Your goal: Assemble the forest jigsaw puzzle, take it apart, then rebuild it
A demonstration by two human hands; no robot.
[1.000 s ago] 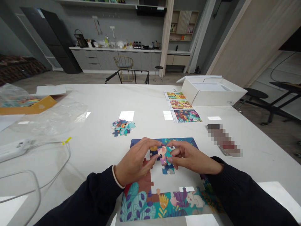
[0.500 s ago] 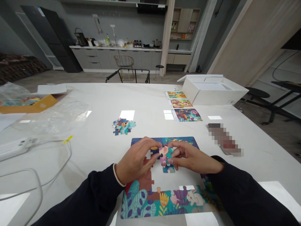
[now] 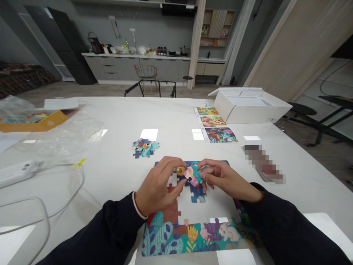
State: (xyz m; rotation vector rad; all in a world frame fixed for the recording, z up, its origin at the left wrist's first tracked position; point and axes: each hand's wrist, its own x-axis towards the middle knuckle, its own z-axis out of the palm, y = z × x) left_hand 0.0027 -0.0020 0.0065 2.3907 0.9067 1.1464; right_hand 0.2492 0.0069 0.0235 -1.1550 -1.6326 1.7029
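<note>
The jigsaw puzzle (image 3: 162, 237), partly assembled, lies flat on the white desk (image 3: 116, 117) and serves as the reference for all positions. Above its far portion, the left hand (image 3: 161, 186) and the right hand (image 3: 227, 180) jointly hold a small multicoloured puzzle piece (image 3: 193, 175). The left hand has its thumb and fingers at the left side of the piece; the right hand grips the opposite side between thumb and fingers. The piece is tilted relative to the puzzle surface. Below it, a dark blue section (image 3: 198, 195) with interlocking tabs projects into the open centre of the puzzle. Beyond the far left corner of the puzzle is a heap of loose pieces (image 3: 145, 148). Beyond its far right portion are a picture sheet (image 3: 220, 135) and an open white box (image 3: 250, 106). To the right of the puzzle lies a pixelated, flat object (image 3: 263, 163). To its left are a white power strip (image 3: 18, 173) and cables (image 3: 64, 208).
</note>
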